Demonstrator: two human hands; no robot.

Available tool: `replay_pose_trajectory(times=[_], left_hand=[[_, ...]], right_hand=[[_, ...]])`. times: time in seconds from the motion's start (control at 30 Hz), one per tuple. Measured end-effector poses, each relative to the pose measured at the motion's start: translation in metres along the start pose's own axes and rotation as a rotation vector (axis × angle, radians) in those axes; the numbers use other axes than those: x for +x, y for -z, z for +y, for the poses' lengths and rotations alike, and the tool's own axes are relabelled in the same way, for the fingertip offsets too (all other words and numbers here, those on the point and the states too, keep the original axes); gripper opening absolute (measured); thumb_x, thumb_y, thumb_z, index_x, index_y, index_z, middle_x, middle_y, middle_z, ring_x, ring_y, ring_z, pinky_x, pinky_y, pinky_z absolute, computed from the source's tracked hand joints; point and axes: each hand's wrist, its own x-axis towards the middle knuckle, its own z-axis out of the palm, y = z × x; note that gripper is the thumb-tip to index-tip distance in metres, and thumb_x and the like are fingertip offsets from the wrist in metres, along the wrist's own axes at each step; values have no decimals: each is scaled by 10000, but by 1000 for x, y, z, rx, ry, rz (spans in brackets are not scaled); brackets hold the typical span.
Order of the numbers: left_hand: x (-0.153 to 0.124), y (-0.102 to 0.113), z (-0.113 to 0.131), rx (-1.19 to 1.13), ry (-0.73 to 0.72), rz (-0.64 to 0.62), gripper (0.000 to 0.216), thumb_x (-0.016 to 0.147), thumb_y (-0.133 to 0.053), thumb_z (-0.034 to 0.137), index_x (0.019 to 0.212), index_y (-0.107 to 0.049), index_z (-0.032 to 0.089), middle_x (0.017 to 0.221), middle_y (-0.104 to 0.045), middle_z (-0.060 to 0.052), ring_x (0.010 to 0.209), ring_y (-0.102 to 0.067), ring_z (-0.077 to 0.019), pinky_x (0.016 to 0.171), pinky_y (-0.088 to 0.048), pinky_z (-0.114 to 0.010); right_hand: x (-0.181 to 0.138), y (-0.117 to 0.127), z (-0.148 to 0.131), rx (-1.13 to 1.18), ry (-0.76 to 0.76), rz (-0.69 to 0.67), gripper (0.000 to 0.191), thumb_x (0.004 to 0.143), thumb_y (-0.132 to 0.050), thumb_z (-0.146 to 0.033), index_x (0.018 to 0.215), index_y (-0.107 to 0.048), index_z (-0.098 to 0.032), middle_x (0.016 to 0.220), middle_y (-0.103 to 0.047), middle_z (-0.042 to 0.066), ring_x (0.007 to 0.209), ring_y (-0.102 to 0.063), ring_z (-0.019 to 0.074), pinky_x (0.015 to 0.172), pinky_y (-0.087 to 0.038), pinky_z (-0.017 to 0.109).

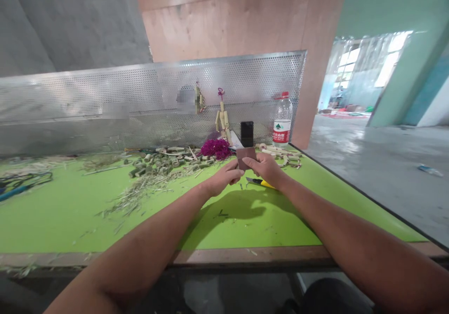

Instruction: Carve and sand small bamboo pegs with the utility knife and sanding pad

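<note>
My left hand (224, 177) and my right hand (263, 169) meet above the green work surface (70, 220), both gripping the lower part of a small brown square sheet (246, 157), possibly sandpaper. Anything small between my fingers is hidden. Just below my right hand lies a yellow-handled utility knife (259, 183). Left of my hands are a scattered heap of cut bamboo pieces (157, 165) and a spread of pale bamboo shavings (140, 198).
A jointed bamboo figure (222, 120), magenta tuft (215, 149), upright black phone (247, 134) and water bottle (282, 122) stand at the back, before a perforated metal panel (150, 103). The table's right edge (361, 192) drops to a concrete floor (372, 164).
</note>
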Motion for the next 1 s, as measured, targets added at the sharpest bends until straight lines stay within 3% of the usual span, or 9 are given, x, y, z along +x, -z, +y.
replay_pose_trajectory(times=[0.13,0.27,0.5,0.67,0.87,1.0], left_hand=[[0,2,-1,109,-90,3,485,887,-510,512,1190,-545,135,892,-620,-82,828,-566,-186,751,-454,-299],[5,4,-6,309,-140,79,536,901,-478,544,1236,-553,132,1189,-630,-134,1074,-572,-260,917,-439,-358],[8,2,-4,402,-12,198,498,877,-518,541,1167,-620,149,987,-678,-68,884,-601,-212,777,-457,-305],[4,2,-3,348,74,200,659,769,-634,608,1229,-561,142,982,-644,-77,835,-578,-198,708,-467,-292],[4,-1,-4,250,-68,49,640,923,-385,599,1328,-500,116,1238,-608,-153,1075,-582,-254,895,-481,-357],[9,1,-3,468,-105,88,558,949,-347,547,1244,-568,128,1214,-639,-137,1072,-595,-267,899,-469,-363]], right_hand=[[-1,-1,-3,13,26,-53,446,814,-589,-558,580,-455,-201,474,-371,-52,483,-321,95,481,-239,260],[0,0,-4,17,32,-48,433,820,-583,-546,589,-462,-200,472,-368,-53,485,-326,96,484,-242,259],[1,2,-1,35,-3,25,464,809,-597,-579,574,-454,-205,437,-399,-53,446,-340,94,463,-241,262],[1,4,-1,82,-75,119,512,823,-587,-583,511,-420,-212,415,-416,-39,423,-378,95,469,-303,262],[2,-3,5,-19,37,-42,467,802,-595,-560,551,-434,-201,503,-390,-46,501,-336,95,485,-246,255],[2,-4,5,-47,75,-23,424,823,-570,-530,590,-471,-190,556,-378,-39,539,-320,99,503,-233,256]])
